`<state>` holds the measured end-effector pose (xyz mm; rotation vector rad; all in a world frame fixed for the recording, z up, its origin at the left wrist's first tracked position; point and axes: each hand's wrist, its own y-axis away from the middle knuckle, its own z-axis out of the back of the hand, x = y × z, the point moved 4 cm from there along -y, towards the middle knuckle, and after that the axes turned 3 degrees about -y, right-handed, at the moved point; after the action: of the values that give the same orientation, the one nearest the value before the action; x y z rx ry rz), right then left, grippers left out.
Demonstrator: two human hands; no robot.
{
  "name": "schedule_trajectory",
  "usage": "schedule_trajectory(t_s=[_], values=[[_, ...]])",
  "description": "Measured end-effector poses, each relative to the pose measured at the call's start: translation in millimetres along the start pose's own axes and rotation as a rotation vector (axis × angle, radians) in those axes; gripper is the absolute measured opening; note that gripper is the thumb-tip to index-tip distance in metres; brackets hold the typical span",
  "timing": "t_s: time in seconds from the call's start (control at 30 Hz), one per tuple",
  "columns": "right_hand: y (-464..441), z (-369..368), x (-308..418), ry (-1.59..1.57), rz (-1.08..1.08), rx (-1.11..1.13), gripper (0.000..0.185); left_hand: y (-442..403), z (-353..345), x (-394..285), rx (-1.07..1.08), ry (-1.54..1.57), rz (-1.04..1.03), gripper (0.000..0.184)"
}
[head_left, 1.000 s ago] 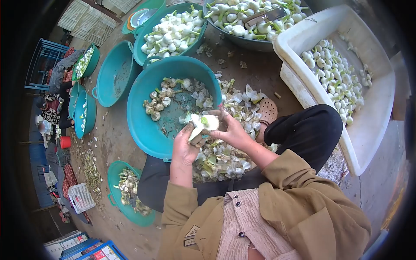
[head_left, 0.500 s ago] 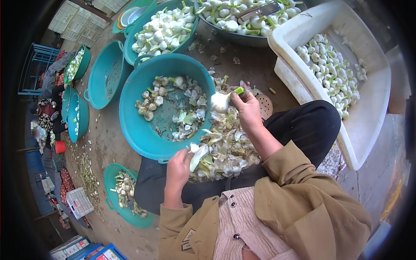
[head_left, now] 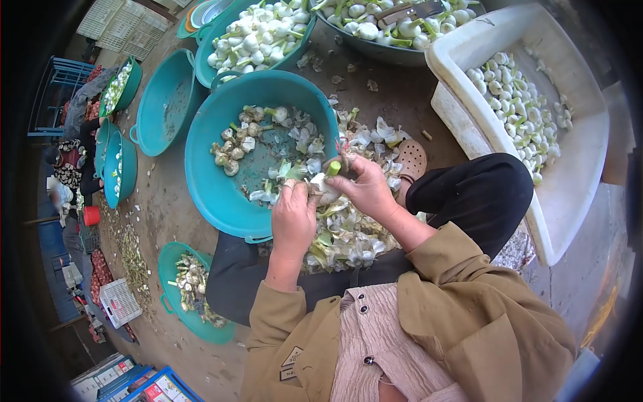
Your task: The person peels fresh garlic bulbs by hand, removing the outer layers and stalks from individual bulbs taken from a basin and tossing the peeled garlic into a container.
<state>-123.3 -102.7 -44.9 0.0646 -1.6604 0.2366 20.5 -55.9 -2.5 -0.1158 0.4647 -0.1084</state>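
My right hand (head_left: 370, 191) is closed around a white garlic bulb (head_left: 326, 192) with a short green cut stem (head_left: 333, 168) sticking up. Against the bulb's left side, my left hand (head_left: 293, 216) has its fingers pinched together; the exact spot they grip is partly hidden. Both hands are over the near right rim of a round teal basin (head_left: 221, 194). Inside that basin lie unpeeled garlic bulbs (head_left: 231, 151) and loose skins. A heap of peeled garlic skins (head_left: 355, 234) lies below my hands, by my legs.
A white plastic tub (head_left: 462, 120) holding garlic stands at the right. Behind are a teal tub of white bulbs (head_left: 251, 43) and a dark basin (head_left: 375, 50) with a knife-like tool on its garlic. A smaller green basin (head_left: 201, 328) sits lower left. People work at far left.
My left hand has moved up and right to the bulb, and the piece of skin it held is no longer visible there. My right hand has brought the bulb lower and toward the left hand.
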Motion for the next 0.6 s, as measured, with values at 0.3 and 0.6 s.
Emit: schedule_trajectory(t_s=[0.3, 0.6], values=[[-15, 32, -48, -0.392, -0.495, -0.412, 0.038, 53, 24, 42, 0.299, -0.237, -0.008, 0.016], [-9, 14, -44, -0.373, -0.66, -0.281, 0.035, 7, 20, 14, -0.021, 0.369, 0.155, 0.046]])
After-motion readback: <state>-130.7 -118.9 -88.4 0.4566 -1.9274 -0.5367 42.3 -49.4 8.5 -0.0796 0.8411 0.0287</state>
